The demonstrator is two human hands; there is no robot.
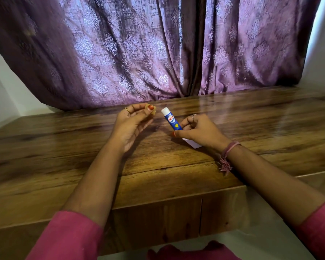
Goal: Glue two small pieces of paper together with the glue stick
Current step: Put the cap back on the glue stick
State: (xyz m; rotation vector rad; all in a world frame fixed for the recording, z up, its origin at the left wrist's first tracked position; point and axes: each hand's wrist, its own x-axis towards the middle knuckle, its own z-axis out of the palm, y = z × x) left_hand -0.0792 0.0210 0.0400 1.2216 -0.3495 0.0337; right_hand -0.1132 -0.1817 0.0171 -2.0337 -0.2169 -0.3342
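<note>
- Glue stick: it sits between the thumb and fingers of the right hand, gripped at its lower end, with the white upper end tilted up and away toward the left hand. Holding it low leaves the working end free, which suits either uncapping or dabbing; whether the white end is a cap or bare glue I cannot tell.
- The left hand is raised off the surface, and its thumb and forefinger pinch a small yellowish-tan piece at the fingertips, just beside the white end of the stick but not touching it. Its look does not settle whether this is the stick's cap or one of the paper scraps. The other left fingers are loosely curled and hold nothing.
- A white paper piece lies flat on the surface under the heel of the right hand, only one corner showing past the palm. The hand seems to rest over it, which would keep it from sliding; the rest of it is hidden.
- Judgement: the task looks to be at its start, with glue not yet visibly on any paper. Bringing the stick's tip down to the paper is likely the next need.
- Behind the fingers hangs a purple curtain.
</note>
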